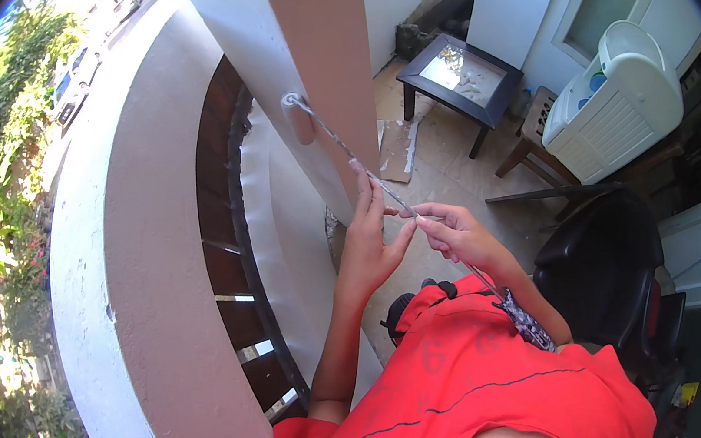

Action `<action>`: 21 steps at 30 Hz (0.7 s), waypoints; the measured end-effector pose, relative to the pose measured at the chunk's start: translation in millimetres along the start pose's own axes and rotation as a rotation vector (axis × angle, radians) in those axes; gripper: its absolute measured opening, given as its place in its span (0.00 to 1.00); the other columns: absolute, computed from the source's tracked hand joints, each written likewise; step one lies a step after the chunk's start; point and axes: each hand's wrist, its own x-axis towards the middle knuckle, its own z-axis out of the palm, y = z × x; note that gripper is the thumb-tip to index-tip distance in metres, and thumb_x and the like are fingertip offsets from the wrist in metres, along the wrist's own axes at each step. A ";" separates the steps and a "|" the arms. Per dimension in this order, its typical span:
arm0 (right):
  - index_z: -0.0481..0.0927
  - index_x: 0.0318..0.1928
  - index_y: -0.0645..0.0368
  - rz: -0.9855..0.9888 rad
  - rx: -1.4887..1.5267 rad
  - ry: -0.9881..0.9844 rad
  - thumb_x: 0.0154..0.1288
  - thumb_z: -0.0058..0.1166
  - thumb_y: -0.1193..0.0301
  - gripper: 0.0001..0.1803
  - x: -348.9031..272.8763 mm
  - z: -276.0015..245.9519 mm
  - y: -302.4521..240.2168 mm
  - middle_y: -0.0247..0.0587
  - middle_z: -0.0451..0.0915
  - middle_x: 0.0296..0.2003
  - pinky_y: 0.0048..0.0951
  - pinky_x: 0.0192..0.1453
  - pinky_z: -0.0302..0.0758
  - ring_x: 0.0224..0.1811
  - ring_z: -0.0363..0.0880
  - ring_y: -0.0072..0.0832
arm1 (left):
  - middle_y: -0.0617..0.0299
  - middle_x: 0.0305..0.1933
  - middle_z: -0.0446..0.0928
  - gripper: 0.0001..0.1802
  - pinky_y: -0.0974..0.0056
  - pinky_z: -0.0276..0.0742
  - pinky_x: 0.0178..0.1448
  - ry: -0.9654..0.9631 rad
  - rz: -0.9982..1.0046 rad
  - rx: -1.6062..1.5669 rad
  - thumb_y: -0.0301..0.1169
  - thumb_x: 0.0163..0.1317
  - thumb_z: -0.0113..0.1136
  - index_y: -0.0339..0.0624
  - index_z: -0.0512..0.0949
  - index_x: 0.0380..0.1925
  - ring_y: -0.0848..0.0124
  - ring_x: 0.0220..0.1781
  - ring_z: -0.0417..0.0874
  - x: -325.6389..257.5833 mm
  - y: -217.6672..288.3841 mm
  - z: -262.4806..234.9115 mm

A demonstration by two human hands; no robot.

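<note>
A thin grey cord (339, 140) runs taut from a fitting (294, 103) on the white and pink pillar (322, 56) down toward my chest. My left hand (368, 239) is raised with its fingertips pinching the cord partway along. Just to its right, my right hand (457, 230) pinches the same cord, fingers closed on it. Below my right hand the cord carries on over my red shirt to a dark patterned bundle (527, 320) near my right forearm.
A curved white balcony wall (147, 270) with a dark railing (237, 259) lies to the left. A dark glass-topped side table (460, 74), a white plastic appliance (617, 112) on a wooden stool and a black chair (606, 266) stand to the right.
</note>
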 end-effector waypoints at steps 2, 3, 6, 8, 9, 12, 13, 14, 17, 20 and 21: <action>0.72 0.56 0.55 -0.007 0.001 0.005 0.69 0.42 0.60 0.20 4.8 1.0 1.2 0.21 0.61 0.17 0.13 0.18 0.57 0.18 0.58 0.09 | 0.42 0.71 0.40 0.41 0.64 0.75 0.48 0.019 0.005 0.027 0.28 0.54 0.61 0.29 0.49 0.64 0.60 0.41 0.80 2.6 -2.4 -2.6; 0.72 0.55 0.55 -0.013 -0.004 -0.005 0.69 0.43 0.60 0.19 8.2 0.5 1.3 0.21 0.62 0.18 0.13 0.18 0.57 0.18 0.58 0.09 | 0.42 0.71 0.40 0.41 0.64 0.75 0.48 0.014 0.013 0.027 0.28 0.54 0.61 0.29 0.49 0.64 0.60 0.41 0.80 4.0 -3.5 -3.4; 0.72 0.55 0.55 -0.021 0.005 -0.003 0.69 0.43 0.60 0.19 8.4 1.9 1.1 0.21 0.62 0.18 0.13 0.18 0.57 0.19 0.58 0.09 | 0.45 0.72 0.40 0.42 0.64 0.75 0.50 0.010 -0.043 0.008 0.29 0.54 0.63 0.35 0.50 0.65 0.65 0.46 0.80 4.3 -5.0 -3.8; 0.72 0.55 0.56 -0.030 0.010 0.003 0.69 0.42 0.60 0.19 6.8 3.0 1.1 0.21 0.61 0.17 0.12 0.18 0.56 0.17 0.57 0.09 | 0.46 0.72 0.41 0.42 0.65 0.75 0.50 0.028 -0.023 -0.033 0.28 0.54 0.62 0.36 0.50 0.66 0.65 0.46 0.80 3.4 -5.8 -2.1; 0.72 0.55 0.57 -0.030 0.019 0.006 0.69 0.41 0.61 0.20 5.9 4.3 1.9 0.21 0.61 0.16 0.12 0.18 0.56 0.16 0.56 0.09 | 0.46 0.72 0.41 0.42 0.65 0.75 0.50 0.029 -0.020 -0.030 0.28 0.54 0.62 0.36 0.50 0.66 0.65 0.46 0.80 2.4 -5.4 -2.3; 0.72 0.55 0.56 -0.029 0.016 0.009 0.69 0.41 0.61 0.20 3.7 5.3 3.0 0.21 0.60 0.16 0.12 0.18 0.56 0.16 0.56 0.09 | 0.46 0.72 0.41 0.42 0.65 0.75 0.49 0.027 -0.023 -0.022 0.27 0.54 0.62 0.37 0.50 0.66 0.65 0.46 0.80 0.0 -4.7 -2.2; 0.72 0.55 0.56 -0.031 0.017 0.010 0.69 0.41 0.61 0.20 1.9 5.6 3.2 0.21 0.60 0.16 0.12 0.18 0.56 0.16 0.56 0.09 | 0.46 0.72 0.41 0.42 0.65 0.75 0.49 0.024 -0.019 -0.008 0.27 0.54 0.62 0.36 0.50 0.66 0.65 0.46 0.80 -0.9 -5.0 -1.4; 0.72 0.55 0.56 -0.027 0.015 0.014 0.69 0.41 0.60 0.20 -0.3 6.0 3.2 0.21 0.60 0.16 0.13 0.18 0.56 0.16 0.56 0.09 | 0.46 0.72 0.41 0.42 0.65 0.75 0.49 0.021 -0.015 0.007 0.27 0.54 0.62 0.36 0.50 0.66 0.65 0.46 0.80 -1.9 -4.7 -0.5; 0.72 0.56 0.56 -0.022 0.016 0.022 0.69 0.41 0.60 0.20 -5.6 4.9 5.8 0.21 0.60 0.16 0.13 0.18 0.56 0.17 0.56 0.09 | 0.46 0.72 0.41 0.41 0.65 0.75 0.49 0.020 -0.020 -0.031 0.27 0.54 0.62 0.34 0.51 0.65 0.65 0.46 0.80 -5.1 1.0 2.9; 0.71 0.56 0.56 -0.019 0.016 0.027 0.69 0.41 0.60 0.20 -11.3 5.2 7.7 0.21 0.60 0.17 0.13 0.18 0.56 0.17 0.56 0.09 | 0.44 0.72 0.39 0.41 0.64 0.75 0.47 0.002 0.000 -0.011 0.26 0.54 0.60 0.30 0.49 0.64 0.61 0.41 0.80 -9.2 2.2 5.4; 0.71 0.56 0.56 -0.022 0.012 0.033 0.69 0.42 0.60 0.20 -13.6 5.5 8.2 0.21 0.60 0.17 0.13 0.18 0.56 0.17 0.56 0.09 | 0.44 0.72 0.39 0.41 0.64 0.75 0.47 0.000 -0.002 -0.013 0.26 0.54 0.60 0.30 0.49 0.64 0.61 0.41 0.80 -10.3 3.0 6.6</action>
